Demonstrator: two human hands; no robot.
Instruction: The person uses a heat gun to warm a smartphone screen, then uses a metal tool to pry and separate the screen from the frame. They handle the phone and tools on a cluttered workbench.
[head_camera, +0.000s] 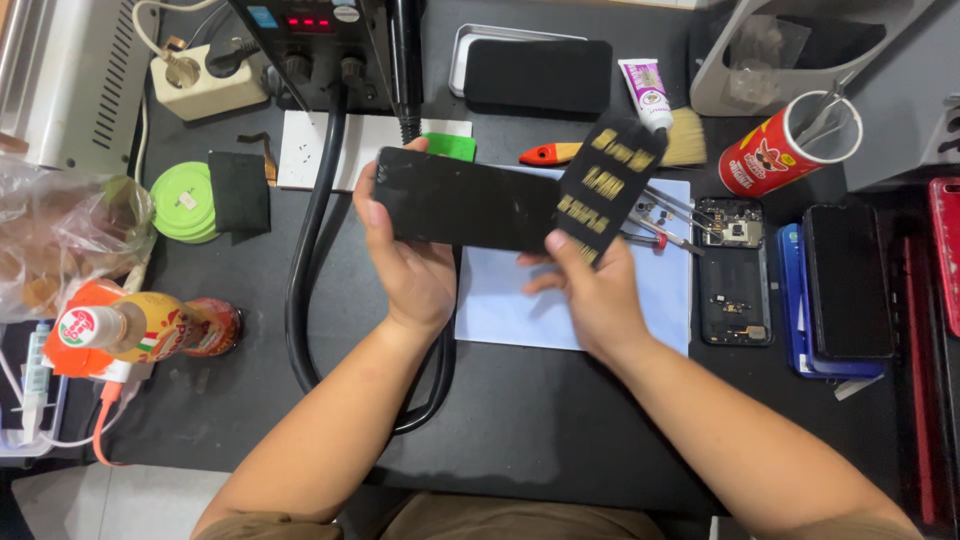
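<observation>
- a flat black phone panel (465, 205), glossy and rectangular, is held level above a pale blue mat (575, 300) on the dark table (520, 420).
- the left hand (405, 255) is clamped on the panel's left end, thumb on top, fingers hidden beneath.
- a thin black sheet (608, 185) with gold patches is pinched at its lower end by the right hand (590, 290); it is tilted, overlapping the panel's right end.
- metal tweezers (665, 225) are partly covered by the sheet.
- an opened phone frame (735, 270) lies right of the mat.
- a thick black hose (305, 270) is cut off under the left forearm.
</observation>
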